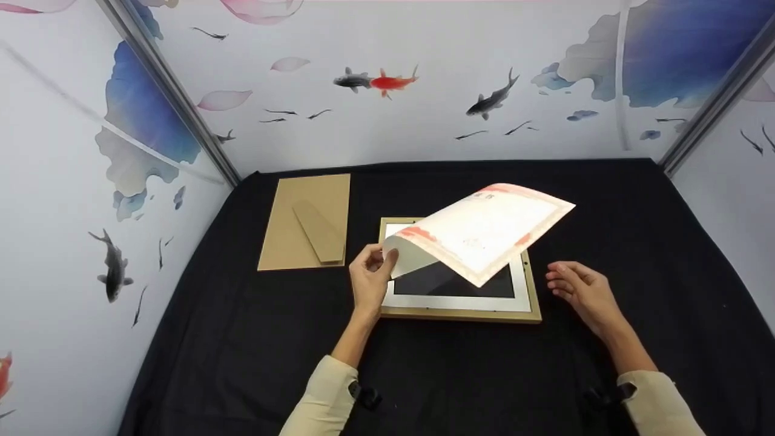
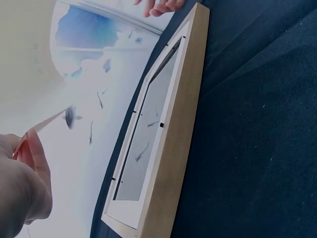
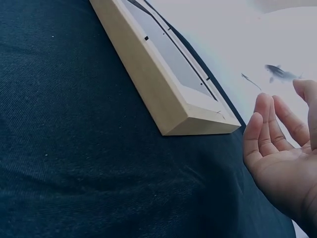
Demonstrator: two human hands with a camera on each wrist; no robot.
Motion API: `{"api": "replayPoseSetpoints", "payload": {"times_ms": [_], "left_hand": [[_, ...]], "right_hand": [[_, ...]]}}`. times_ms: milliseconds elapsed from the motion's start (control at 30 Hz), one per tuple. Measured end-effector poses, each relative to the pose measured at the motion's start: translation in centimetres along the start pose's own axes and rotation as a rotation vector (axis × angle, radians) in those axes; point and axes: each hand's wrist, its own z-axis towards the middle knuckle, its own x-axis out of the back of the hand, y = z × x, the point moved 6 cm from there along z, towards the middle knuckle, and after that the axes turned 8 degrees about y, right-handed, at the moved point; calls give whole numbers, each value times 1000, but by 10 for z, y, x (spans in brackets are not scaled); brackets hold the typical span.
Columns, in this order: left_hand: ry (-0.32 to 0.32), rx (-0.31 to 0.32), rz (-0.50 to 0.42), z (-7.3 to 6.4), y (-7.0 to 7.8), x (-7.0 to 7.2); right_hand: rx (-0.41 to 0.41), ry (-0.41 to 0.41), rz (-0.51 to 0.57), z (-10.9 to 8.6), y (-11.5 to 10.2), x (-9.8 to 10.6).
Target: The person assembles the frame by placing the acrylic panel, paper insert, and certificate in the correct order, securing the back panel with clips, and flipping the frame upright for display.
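A certificate sheet (image 1: 484, 233) with a red and cream border is pinched at its left edge by my left hand (image 1: 370, 281). It curves upward over the picture frame (image 1: 460, 313), hiding much of it. The frame lies on the black cloth, gold-edged, with a white inner border and a dark middle. In the left wrist view, the left hand's (image 2: 25, 181) thumb and fingers grip the paper's edge above the frame. To the right of the frame, apart from it, my right hand (image 1: 584, 297) hovers with loosely bent fingers and holds nothing; the right wrist view shows its palm (image 3: 282, 163).
A brown backing board (image 1: 281, 230) with a folded-out stand flap (image 1: 321, 236) lies on the black cloth (image 1: 242, 357) left of the frame. White panels (image 1: 387, 133) printed with fish and petals enclose the back and sides.
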Motion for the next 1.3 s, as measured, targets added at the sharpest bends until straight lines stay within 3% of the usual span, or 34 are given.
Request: {"api": "replayPoseSetpoints", "payload": {"times_ms": [367,1000,1300], "left_hand": [[31,203,-195,-10,-17,-3],[144,197,-260,-28,-28,-4],[228,226,-343,-47,-33,-15]], "right_hand": [[-31,5,-14,-2,11,-4],[-2,-24,-20,5,15,-29],[5,-22,-52,11,16,-60]]}}
